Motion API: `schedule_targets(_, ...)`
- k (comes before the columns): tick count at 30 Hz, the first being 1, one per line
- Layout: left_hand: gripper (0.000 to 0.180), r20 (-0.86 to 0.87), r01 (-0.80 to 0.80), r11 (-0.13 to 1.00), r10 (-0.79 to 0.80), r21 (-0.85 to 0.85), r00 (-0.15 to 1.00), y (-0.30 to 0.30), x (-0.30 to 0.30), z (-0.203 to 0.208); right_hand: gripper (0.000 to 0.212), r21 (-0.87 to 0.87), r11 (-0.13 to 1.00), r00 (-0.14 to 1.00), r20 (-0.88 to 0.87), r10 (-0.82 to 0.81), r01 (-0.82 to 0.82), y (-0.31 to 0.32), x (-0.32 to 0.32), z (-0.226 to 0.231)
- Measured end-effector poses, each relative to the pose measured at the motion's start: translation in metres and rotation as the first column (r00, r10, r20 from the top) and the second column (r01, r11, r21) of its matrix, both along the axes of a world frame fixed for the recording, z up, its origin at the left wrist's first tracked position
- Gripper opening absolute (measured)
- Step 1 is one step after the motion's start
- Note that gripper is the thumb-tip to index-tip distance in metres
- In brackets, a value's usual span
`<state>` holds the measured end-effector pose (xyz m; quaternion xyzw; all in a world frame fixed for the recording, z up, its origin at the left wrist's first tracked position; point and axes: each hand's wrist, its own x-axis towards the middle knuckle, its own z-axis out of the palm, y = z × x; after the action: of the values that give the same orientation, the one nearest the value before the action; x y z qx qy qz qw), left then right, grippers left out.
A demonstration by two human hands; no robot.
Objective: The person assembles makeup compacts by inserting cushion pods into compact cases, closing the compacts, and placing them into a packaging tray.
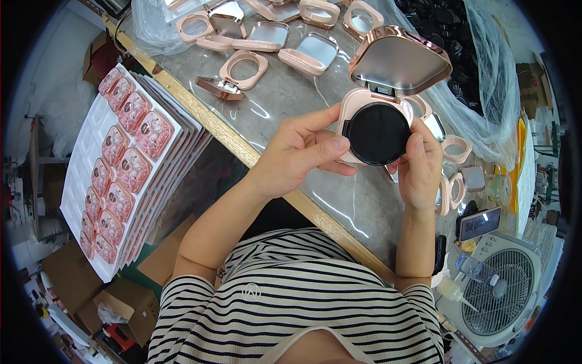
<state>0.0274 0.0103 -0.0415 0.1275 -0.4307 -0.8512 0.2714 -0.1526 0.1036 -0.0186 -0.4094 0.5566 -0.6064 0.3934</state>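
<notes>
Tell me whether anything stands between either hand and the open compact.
Nothing visible does. The left hand grips the compact's left edge and the right hand its right edge. The raised lid stands at the far side, clear of both thumbs.

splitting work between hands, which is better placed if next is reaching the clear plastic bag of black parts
Probably the right hand: it is nearer the bag than the left hand, though both hold the open, pale pink, square compact.
</notes>
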Motion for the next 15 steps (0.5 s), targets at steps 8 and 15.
schedule_targets(8,0.051,0.049,0.011,1.0,-0.012,0.013,0.999,-0.0052,0.004,0.0059,0.044,-0.014,1.0,0.996,-0.09,0.001,-0.002,-0.0001,0.0028,-0.0103)
schedule_targets(15,0.048,0.06,-0.006,0.996,0.011,-0.084,0.998,-0.0051,0.0077,0.006,0.026,0.0,1.0,1.0,0.005,0.013,-0.013,0.0002,0.008,-0.0048)
